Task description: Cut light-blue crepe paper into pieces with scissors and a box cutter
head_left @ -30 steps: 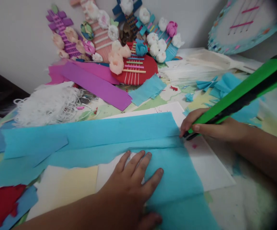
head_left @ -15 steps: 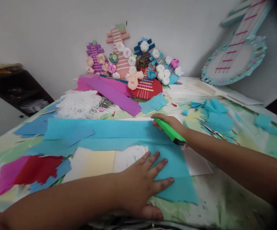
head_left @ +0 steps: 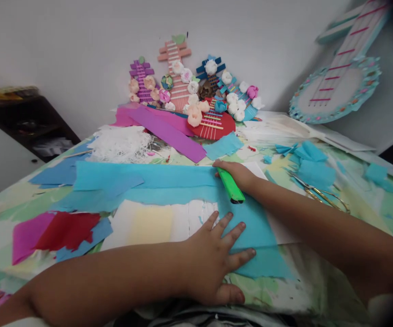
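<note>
On the blue crepe paper (head_left: 251,222), my left hand (head_left: 213,259) lies flat with fingers spread, pressing near its front edge. My right hand (head_left: 235,175) is closed round a bright green utility knife (head_left: 229,184), whose black rear end points toward me. The front of the knife is hidden under the fingers, so no blade shows. It rests at the upper part of the blue sheet, near a long folded blue strip (head_left: 169,174) stretching to the left. White paper with a yellow patch (head_left: 152,224) lies under the blue layers.
Gold-handled scissors (head_left: 315,188) lie at right beside blue scraps (head_left: 314,170). Magenta paper (head_left: 29,234) and red paper (head_left: 67,230) are at left. White shreds (head_left: 120,143), a purple strip (head_left: 169,134) and several decorated craft guitars (head_left: 179,86) sit behind; a larger one (head_left: 332,91) leans right.
My right hand has shifted slightly, and the green knife now points more straight away from me. My left hand stays spread on the paper. The whole view has shifted a little.
</note>
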The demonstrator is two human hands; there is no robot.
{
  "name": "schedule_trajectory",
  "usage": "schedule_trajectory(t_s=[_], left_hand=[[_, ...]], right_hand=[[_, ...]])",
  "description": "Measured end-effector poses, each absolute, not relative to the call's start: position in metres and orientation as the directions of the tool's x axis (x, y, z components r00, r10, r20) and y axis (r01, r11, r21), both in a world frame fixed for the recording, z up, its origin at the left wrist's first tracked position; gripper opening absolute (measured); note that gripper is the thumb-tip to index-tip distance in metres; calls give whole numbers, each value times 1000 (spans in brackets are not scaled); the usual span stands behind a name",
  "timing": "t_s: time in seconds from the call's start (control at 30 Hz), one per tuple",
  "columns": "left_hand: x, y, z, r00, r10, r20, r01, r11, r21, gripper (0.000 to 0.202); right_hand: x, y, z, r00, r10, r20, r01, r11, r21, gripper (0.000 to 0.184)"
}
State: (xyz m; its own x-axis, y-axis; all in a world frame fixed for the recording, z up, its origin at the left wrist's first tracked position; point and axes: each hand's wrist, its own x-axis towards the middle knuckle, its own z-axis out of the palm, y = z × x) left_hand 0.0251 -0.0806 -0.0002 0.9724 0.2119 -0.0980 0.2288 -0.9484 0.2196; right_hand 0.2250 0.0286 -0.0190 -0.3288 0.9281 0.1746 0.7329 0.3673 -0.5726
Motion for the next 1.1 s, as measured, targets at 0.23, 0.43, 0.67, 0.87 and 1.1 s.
schedule_trajectory(t_s=[0.23,0.43,0.67,0.87,1.1], left_hand=[[26,-83,3,969,222,-110,243,-941,237,65],[24,-79,-2,973,215,-79,227,-950,214,67],[31,-81,-5,966,257,18,256,-965,52,49],[38,-81,5,990,142,23,143,-989,-36,19],[49,-60,52,881,469,70,451,-874,181,20]], right_hand=[[225,32,-17,-360,916,175,750,396,-531,40],[228,32,-13,-308,926,220,754,378,-538,36],[264,3,32,-204,933,298,946,266,-184,43],[315,-33,37,-188,972,143,973,164,162,44],[354,-47,23,-225,974,-7,902,211,376,45]])
